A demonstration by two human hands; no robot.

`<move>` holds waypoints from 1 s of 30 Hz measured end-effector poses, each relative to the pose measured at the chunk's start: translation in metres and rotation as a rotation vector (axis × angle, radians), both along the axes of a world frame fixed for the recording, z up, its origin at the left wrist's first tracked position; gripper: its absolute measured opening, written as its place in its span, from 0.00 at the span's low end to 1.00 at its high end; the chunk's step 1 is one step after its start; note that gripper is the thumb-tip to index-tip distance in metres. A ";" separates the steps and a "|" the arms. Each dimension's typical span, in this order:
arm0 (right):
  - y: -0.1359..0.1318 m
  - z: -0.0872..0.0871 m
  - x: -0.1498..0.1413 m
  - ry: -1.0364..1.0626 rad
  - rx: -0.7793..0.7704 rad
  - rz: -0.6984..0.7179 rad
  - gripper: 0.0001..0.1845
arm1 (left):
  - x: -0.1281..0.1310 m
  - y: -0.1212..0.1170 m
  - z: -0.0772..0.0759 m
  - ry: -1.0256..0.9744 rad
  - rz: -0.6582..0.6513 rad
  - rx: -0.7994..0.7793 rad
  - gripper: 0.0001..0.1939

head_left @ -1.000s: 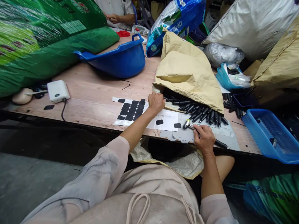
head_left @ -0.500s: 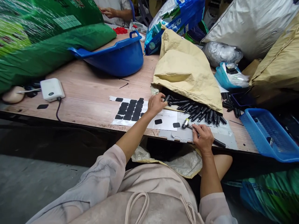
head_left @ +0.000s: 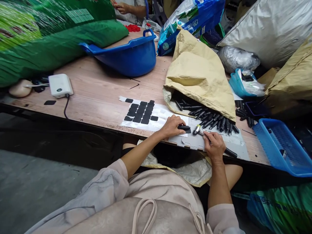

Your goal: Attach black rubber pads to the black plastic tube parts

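Between the thumb and fingers of my left hand (head_left: pixel 172 126) is a black pen-shaped piece (head_left: pixel 184 127), held level just over a dark rounded pad (head_left: pixel 188 131) at the table's front edge. My right hand (head_left: pixel 214 145) grips a small hammer (head_left: pixel 230 152) by its shaft. Its yellow-and-dark head rests low over the grey board (head_left: pixel 192 141), pointing left. Several more black pen-shaped pieces (head_left: pixel 214 122) lie heaped at the mouth of a tan sack (head_left: pixel 200 74). Left of my left hand, a white sheet (head_left: pixel 159 112) carries rows of black rounded pads (head_left: pixel 138 113).
A blue basin (head_left: pixel 124 60) stands at the back. On the left are a white box with a cable (head_left: pixel 60 86) and a large green bag (head_left: pixel 73 45). A blue basket (head_left: pixel 280 146) sits at the right edge. Another person's hand (head_left: pixel 122 8) shows at the far side.
My left hand has come from the sack's mouth toward the front edge, bringing one black pen-shaped piece. My right hand stays on the hammer. The view has shifted slightly.
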State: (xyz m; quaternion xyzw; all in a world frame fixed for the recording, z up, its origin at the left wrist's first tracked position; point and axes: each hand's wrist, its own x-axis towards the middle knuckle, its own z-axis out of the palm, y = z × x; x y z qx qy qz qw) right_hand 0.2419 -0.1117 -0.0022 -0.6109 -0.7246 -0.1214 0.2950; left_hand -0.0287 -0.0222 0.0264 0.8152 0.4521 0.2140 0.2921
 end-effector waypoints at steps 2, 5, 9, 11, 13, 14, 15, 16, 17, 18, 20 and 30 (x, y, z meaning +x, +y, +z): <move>0.001 0.001 0.002 -0.011 -0.002 0.019 0.13 | 0.003 0.000 -0.004 -0.005 0.007 0.000 0.15; -0.001 0.008 0.002 -0.018 -0.001 0.080 0.14 | 0.004 0.001 -0.008 -0.040 0.013 -0.004 0.15; -0.007 0.023 -0.013 0.114 0.033 0.122 0.16 | 0.002 0.002 -0.009 -0.066 -0.001 0.003 0.12; -0.008 0.029 -0.025 0.212 0.023 0.157 0.17 | 0.002 0.003 -0.009 -0.063 -0.005 0.002 0.11; -0.007 0.035 -0.037 0.279 -0.011 0.180 0.17 | 0.003 0.005 -0.007 -0.058 -0.001 -0.013 0.11; -0.007 0.038 -0.043 0.298 -0.025 0.183 0.17 | 0.003 0.005 -0.007 -0.055 -0.001 -0.025 0.11; -0.006 0.041 -0.049 0.308 -0.033 0.186 0.17 | 0.004 0.006 -0.006 -0.052 -0.002 -0.036 0.10; -0.006 0.042 -0.054 0.315 -0.032 0.196 0.17 | 0.004 0.007 -0.006 -0.049 -0.004 -0.047 0.10; -0.005 0.044 -0.058 0.315 -0.024 0.211 0.17 | 0.005 0.008 -0.005 -0.047 -0.005 -0.056 0.10; -0.005 0.044 -0.062 0.308 -0.012 0.227 0.17 | 0.005 0.009 -0.005 -0.044 -0.005 -0.063 0.10; -0.004 0.043 -0.068 0.254 0.007 0.235 0.18 | 0.006 0.009 -0.004 -0.038 0.005 -0.074 0.10; -0.004 0.037 -0.063 0.190 0.008 0.164 0.21 | 0.007 0.007 -0.005 -0.064 0.026 -0.059 0.09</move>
